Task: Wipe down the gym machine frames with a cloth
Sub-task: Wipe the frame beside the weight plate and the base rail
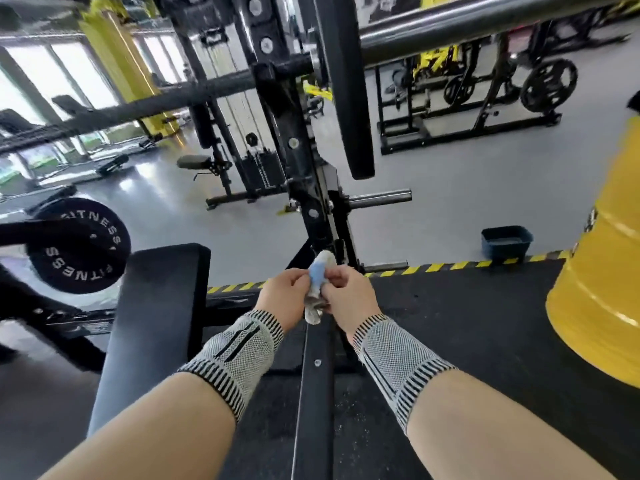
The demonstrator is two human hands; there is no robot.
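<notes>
Both hands met in front of the person, low over the rack. The left hand (282, 297) and the right hand (346, 295) each pinched the cloth (319, 282) between curled fingers, so that the bunched white-and-blue rag stood up between them, its top end poking above the knuckles and its lower end hanging just beneath the palms. Both wrists wore grey knitted wrist sleeves (239, 351) with black stripes.

Directly beyond the hands rose the black upright of the machine frame (298, 174), and the cloth's top lay just before its foot (whether it touched the metal I could not tell). Beneath the hands a black base rail (315, 393) ran back toward the person. To the left of the left hand sat a padded bench (152, 313), and farther left a weight plate (79, 245) lettered FITNESS. Well off to the right of the right hand stood a dark blue basin (506, 241) on the floor, and nearer, a yellow drum (602, 299).
</notes>
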